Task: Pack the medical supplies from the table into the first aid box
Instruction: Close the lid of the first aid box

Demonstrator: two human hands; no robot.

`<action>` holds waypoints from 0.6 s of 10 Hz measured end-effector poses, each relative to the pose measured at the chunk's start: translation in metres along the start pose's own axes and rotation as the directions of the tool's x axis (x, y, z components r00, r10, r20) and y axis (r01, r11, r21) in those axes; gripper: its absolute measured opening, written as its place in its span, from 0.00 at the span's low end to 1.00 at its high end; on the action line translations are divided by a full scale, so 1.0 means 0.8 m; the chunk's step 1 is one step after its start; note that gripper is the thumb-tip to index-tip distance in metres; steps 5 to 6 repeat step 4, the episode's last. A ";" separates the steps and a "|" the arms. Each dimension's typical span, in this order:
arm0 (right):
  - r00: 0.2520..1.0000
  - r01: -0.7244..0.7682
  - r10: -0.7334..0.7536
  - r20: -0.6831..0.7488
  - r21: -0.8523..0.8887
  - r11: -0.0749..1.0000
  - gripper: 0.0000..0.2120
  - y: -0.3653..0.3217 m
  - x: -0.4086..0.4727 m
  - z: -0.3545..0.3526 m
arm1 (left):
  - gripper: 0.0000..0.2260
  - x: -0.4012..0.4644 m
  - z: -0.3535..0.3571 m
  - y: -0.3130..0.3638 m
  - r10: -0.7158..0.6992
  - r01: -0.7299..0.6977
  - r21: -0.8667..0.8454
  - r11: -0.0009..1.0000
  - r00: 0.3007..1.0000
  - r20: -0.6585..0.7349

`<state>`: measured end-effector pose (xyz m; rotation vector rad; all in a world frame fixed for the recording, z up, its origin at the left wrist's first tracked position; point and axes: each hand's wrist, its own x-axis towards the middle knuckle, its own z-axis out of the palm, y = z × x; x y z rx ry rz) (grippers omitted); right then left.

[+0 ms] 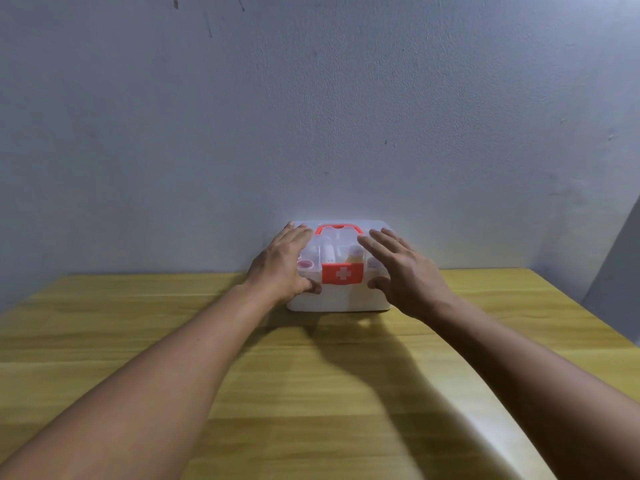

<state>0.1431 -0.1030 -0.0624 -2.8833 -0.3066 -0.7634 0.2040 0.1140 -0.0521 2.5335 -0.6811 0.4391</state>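
Observation:
The white first aid box [341, 299] stands on the wooden table [173, 341] against the wall, its clear lid down. It has a red latch with a white cross [342, 273] at the front and a red handle [338, 228] on top. Bottles and small supplies show dimly through the lid. My left hand [282, 263] lies flat on the lid's left side, thumb on the front face. My right hand [403, 271] rests on the lid's right side, fingers spread, thumb against the front beside the latch.
A plain grey-blue wall [311, 116] rises right behind the box. The table's front right corner is rounded and pale. A dark panel [620, 271] stands at the far right edge.

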 end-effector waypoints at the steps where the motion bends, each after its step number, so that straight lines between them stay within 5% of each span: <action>1: 1.000 -0.002 0.003 0.018 -0.034 0.999 0.43 0.002 -0.001 0.006 | 0.53 0.003 -0.001 0.003 -0.008 0.001 0.174 0.985 0.999 0.038; 2: 0.989 -0.136 0.134 -0.053 -0.020 0.991 0.53 0.007 -0.058 0.000 | 0.61 -0.040 -0.002 0.024 -0.028 0.029 0.323 0.946 1.000 -0.010; 3: 0.940 -0.340 0.340 -0.010 0.014 0.940 0.49 0.024 -0.106 0.023 | 0.60 -0.085 0.026 0.015 -0.155 0.149 0.228 0.962 0.988 0.006; 4: 0.868 -0.487 0.484 0.114 -0.002 0.874 0.36 0.035 -0.136 0.028 | 0.46 -0.126 0.046 -0.009 -0.304 0.269 0.225 0.937 0.942 0.142; 6: 0.868 -0.487 0.484 0.114 -0.002 0.874 0.36 0.035 -0.136 0.028 | 0.46 -0.126 0.046 -0.009 -0.304 0.269 0.225 0.937 0.942 0.142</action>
